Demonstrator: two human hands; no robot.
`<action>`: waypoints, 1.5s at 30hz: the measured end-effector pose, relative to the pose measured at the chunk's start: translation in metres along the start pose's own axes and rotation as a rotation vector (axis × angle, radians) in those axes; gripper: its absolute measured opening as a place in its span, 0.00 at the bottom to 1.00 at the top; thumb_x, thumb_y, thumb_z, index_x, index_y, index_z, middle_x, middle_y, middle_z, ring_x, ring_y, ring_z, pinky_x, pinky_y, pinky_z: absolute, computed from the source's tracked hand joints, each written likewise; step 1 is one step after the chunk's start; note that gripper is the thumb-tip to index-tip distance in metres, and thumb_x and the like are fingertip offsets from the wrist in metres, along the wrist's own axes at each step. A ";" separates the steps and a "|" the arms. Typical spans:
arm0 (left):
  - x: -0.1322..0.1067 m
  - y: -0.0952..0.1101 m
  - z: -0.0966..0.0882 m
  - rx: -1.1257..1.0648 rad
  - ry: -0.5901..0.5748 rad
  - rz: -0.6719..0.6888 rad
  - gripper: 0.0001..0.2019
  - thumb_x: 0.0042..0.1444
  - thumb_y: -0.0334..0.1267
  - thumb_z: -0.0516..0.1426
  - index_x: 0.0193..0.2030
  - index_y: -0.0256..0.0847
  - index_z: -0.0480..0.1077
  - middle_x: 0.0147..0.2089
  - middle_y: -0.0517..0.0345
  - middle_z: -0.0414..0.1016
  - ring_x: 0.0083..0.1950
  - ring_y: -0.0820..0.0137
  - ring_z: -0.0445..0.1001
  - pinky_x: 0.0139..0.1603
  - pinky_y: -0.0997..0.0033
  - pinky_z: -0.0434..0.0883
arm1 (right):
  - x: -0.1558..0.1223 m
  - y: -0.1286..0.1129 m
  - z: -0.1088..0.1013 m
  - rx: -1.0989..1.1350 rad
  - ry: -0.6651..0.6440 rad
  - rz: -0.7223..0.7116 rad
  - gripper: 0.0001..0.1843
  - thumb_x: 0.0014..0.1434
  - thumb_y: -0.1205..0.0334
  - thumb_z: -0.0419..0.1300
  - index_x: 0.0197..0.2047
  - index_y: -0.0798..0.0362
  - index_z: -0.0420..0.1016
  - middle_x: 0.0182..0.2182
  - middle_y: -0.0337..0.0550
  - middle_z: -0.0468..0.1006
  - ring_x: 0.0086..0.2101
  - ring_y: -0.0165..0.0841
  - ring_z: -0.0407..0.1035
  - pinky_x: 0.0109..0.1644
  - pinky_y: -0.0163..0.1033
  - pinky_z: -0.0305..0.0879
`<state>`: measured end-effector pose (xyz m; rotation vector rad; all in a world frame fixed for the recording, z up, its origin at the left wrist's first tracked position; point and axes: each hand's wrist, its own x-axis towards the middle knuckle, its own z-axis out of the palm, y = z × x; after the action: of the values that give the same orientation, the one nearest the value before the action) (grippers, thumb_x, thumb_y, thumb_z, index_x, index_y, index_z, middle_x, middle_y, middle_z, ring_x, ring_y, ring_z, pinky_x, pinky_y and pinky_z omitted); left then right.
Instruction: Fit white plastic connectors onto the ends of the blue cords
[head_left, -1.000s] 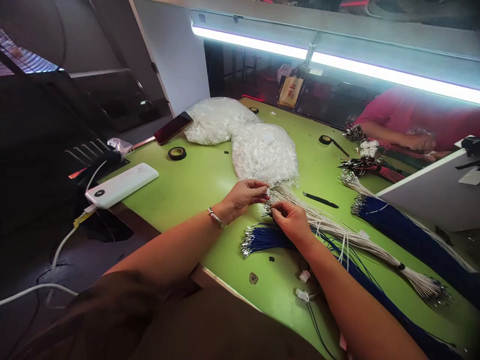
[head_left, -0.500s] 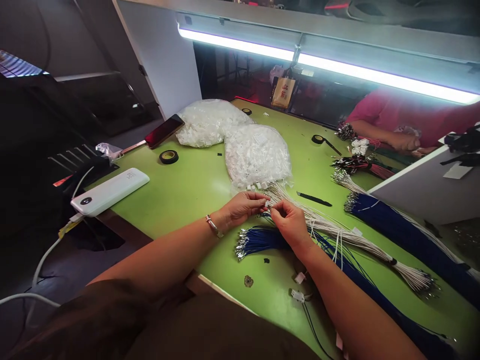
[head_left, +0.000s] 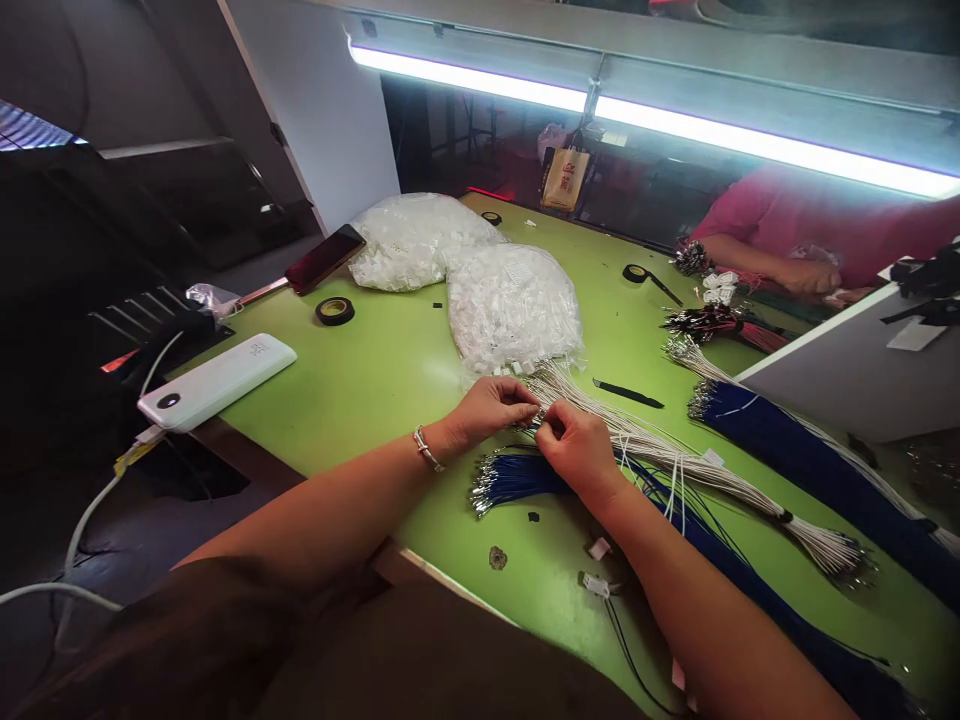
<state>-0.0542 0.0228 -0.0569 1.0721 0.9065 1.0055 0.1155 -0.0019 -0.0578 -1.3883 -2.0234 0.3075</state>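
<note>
Head view: my smooth green desk (head_left: 375,380) carries bulging, crinkly clear plastic bags (head_left: 514,310), then long, slender bundles of blue wires (head_left: 525,478) and white wires (head_left: 735,487), so plenty seems left. My left hand (head_left: 495,412) and right hand (head_left: 577,450) meet by the white ends; below, one boxy white plastic connector (head_left: 596,585) already bears black wires (head_left: 622,640), while a tiny pale piece (head_left: 538,415) sits pinched in my left fingers, my right ones narrowed beside it, holding what I cannot tell.

glaring tube light (head_left: 750,139), dim left
</note>
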 end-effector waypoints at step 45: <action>-0.004 0.028 -0.019 0.364 -0.348 -0.104 0.04 0.46 0.30 0.65 0.31 0.34 0.77 0.20 0.61 0.73 0.20 0.79 0.69 0.21 0.81 0.67 | 0.019 0.019 -0.004 0.160 0.006 0.084 0.08 0.53 0.62 0.60 0.23 0.52 0.73 0.24 0.40 0.73 0.27 0.31 0.66 0.35 0.37 0.62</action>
<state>-0.0787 0.0283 -0.0339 1.4374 0.8641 0.5522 0.1279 0.0226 -0.0573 -1.3741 -1.8944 0.4905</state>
